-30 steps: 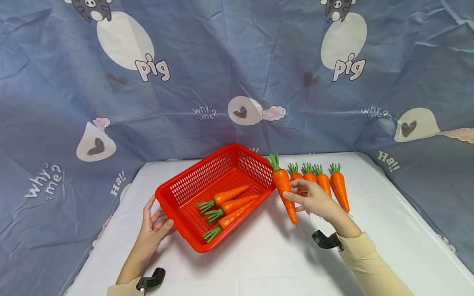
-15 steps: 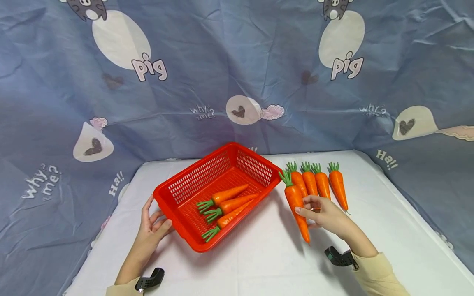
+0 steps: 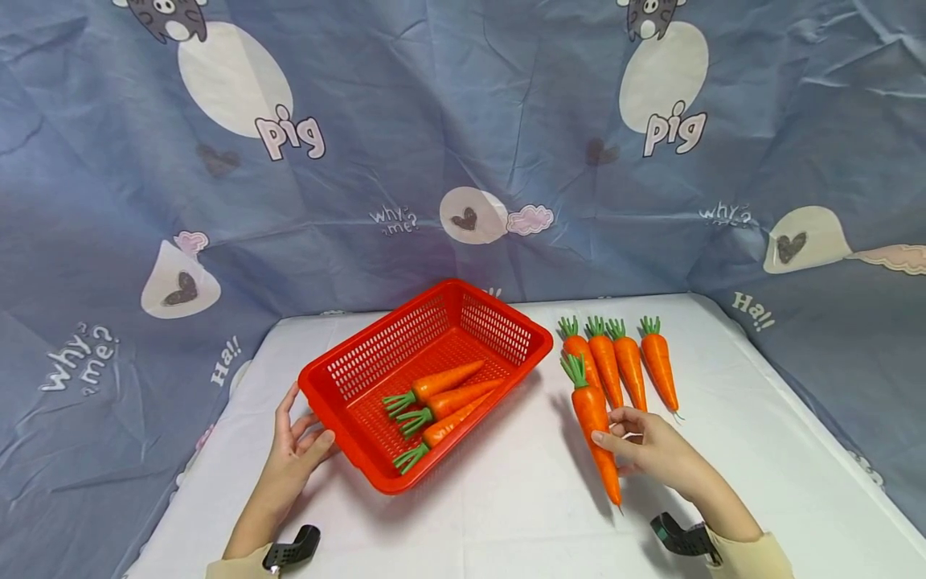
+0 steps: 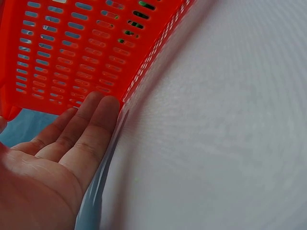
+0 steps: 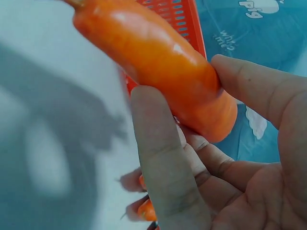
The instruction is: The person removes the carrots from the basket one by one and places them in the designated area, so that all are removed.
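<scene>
My right hand (image 3: pixel 660 452) pinches an orange carrot (image 3: pixel 589 408) with a green stem top, thumb on one side and fingers on the other. The carrot slants, stem toward the back, its tip toward me, over the table in front of the carrot row. In the right wrist view the thick body of the carrot (image 5: pixel 158 57) lies between thumb and fingertips. My left hand (image 3: pixel 291 454) is at the left end of a red plastic basket (image 3: pixel 469 347). Its fingers (image 4: pixel 88 139) are straight, fingertips touching the perforated outer wall. Several carrots (image 3: pixel 448 400) lie inside, stems toward the lower left.
Several more carrots (image 3: pixel 629 366) lie on the white tablecloth (image 3: pixel 506 515) right of the basket, stems toward the back, the rightmost set slightly apart. A blue printed cloth (image 3: pixel 376 161) hangs behind the table and at both sides.
My right hand has moved away from the basket's right corner, toward me and right, carrying the carrot lower. The left hand stays at the basket, which keeps its place.
</scene>
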`<action>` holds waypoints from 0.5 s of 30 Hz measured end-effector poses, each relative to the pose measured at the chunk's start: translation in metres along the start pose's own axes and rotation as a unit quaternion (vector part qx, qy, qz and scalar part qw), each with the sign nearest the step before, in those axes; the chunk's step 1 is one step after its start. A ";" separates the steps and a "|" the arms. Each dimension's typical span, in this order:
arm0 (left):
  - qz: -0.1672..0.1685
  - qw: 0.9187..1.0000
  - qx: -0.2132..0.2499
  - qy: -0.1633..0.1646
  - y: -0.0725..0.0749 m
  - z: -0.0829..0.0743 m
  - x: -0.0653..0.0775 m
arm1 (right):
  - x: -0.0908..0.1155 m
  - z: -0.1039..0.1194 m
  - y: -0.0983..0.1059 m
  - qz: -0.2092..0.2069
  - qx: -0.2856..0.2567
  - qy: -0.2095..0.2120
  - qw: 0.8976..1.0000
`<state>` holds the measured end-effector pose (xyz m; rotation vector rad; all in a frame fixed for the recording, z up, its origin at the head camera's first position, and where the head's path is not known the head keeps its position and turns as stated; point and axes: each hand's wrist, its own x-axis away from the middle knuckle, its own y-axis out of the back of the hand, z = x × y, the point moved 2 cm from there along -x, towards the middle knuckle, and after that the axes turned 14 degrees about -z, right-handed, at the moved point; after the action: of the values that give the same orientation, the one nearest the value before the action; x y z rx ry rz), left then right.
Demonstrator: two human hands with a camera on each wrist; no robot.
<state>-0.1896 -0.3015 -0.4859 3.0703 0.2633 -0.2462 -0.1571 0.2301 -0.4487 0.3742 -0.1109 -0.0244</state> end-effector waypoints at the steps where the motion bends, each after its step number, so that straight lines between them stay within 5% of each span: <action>1: 0.000 1.000 -0.001 0.000 0.000 0.000 0.000 | 0.001 -0.002 0.001 0.001 0.002 0.001 1.000; 15: -0.001 1.000 -0.003 0.002 0.001 0.002 -0.001 | 0.018 -0.024 0.002 0.021 0.008 -0.017 1.000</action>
<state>-0.1903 -0.3028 -0.4875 3.0653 0.2669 -0.2384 -0.1362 0.2401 -0.4684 0.3884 -0.1534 0.0113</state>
